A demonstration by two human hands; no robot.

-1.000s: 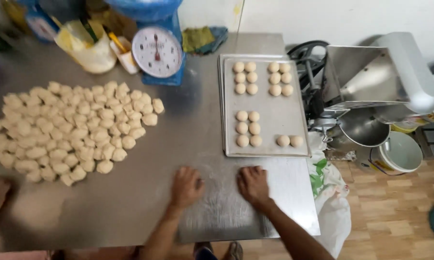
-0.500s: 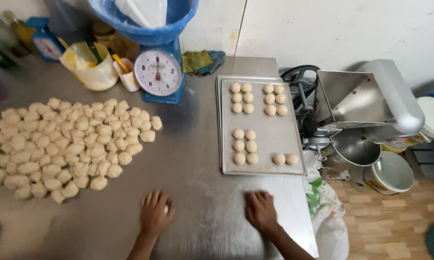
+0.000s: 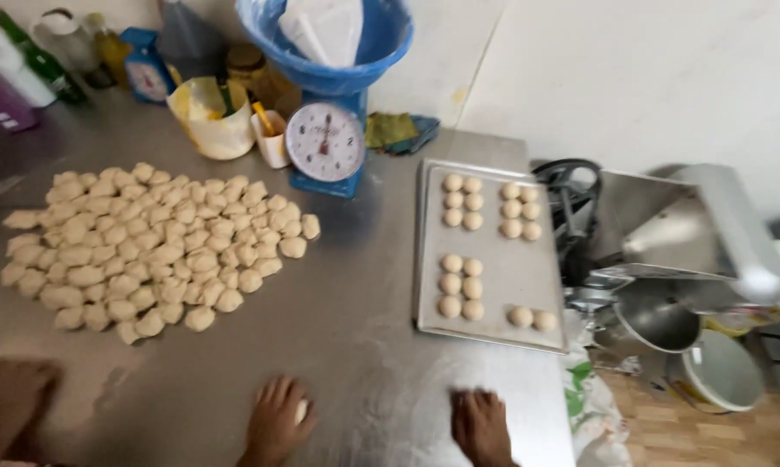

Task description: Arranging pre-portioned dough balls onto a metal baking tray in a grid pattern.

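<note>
My left hand [image 3: 275,419] presses palm-down on a small dough piece [image 3: 300,412] on the steel table [image 3: 355,285], near the front edge. Further right, my right hand [image 3: 481,424] lies palm-down on the table; whether dough is under it I cannot tell. A large heap of cut dough pieces [image 3: 152,246] lies to the left of my hands. Beyond my right hand sits a metal baking tray [image 3: 498,268] with several rolled dough balls in neat groups.
A blue kitchen scale [image 3: 325,143] with a blue bowl stands at the back, with bottles, a yellow tub and cups beside it. A dough machine [image 3: 693,246] and pots stand right of the table. Another person's hand [image 3: 9,402] rests at the front left.
The view has tilted up and shifted right, so my hands now sit at the bottom edge. My left hand has moved left, away from the right one.
</note>
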